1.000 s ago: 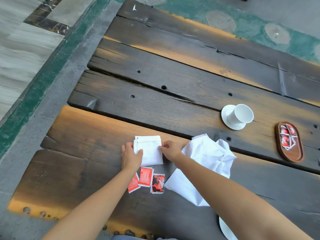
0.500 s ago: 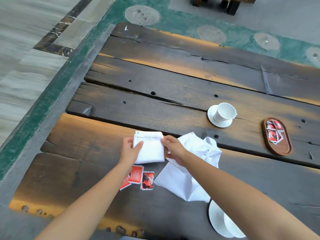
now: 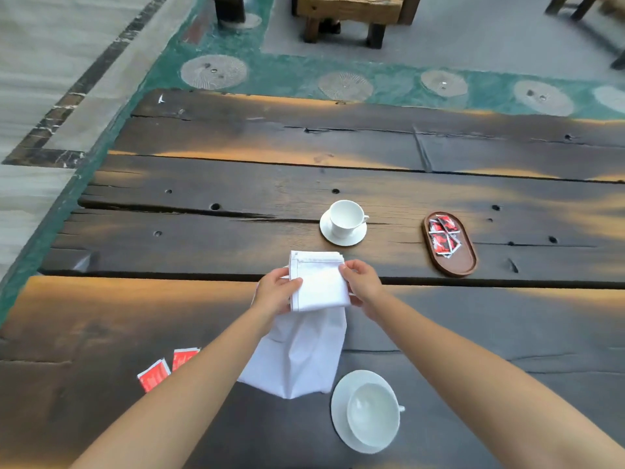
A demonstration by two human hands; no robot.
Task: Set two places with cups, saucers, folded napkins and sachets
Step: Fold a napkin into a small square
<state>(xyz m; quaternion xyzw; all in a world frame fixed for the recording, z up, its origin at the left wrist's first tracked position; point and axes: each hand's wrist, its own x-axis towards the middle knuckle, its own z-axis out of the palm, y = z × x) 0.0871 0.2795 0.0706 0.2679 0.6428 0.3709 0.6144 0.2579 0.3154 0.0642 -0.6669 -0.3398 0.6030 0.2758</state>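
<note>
Two bare hands hold a folded white cloth napkin (image 3: 319, 282) between them over the middle of the dark weathered wooden plank table (image 3: 203, 238): the left hand (image 3: 275, 292) pinches its left edge, thumb on top and fingers tucked beneath, and the right hand (image 3: 363, 286) grips its right edge with curled fingers. The napkin seems to be raised off the boards, though the angle does not settle that. Directly below it, nearer the person, an unfolded white cloth napkin (image 3: 297, 357) lies spread on the table, its far end hidden behind the folded one and the wrists. Just right of that loose cloth's near corner stands a near white cup (image 3: 372, 412) on a near white saucer (image 3: 338, 411), handle to the right. Beyond the hands, a far white cup (image 3: 346, 218) sits upright on a far white saucer (image 3: 341, 240), also with its handle to the right. Farther right, an oval brown wooden tray (image 3: 455, 262) holds a small heap of red sachets (image 3: 443, 236) at its far end. Two loose red paper sachets (image 3: 154, 375) lie flat near the left forearm, which cuts off the edge of the inner one. Past the table's far side, a chunky wooden stool (image 3: 351, 11) stands on the grey floor
</note>
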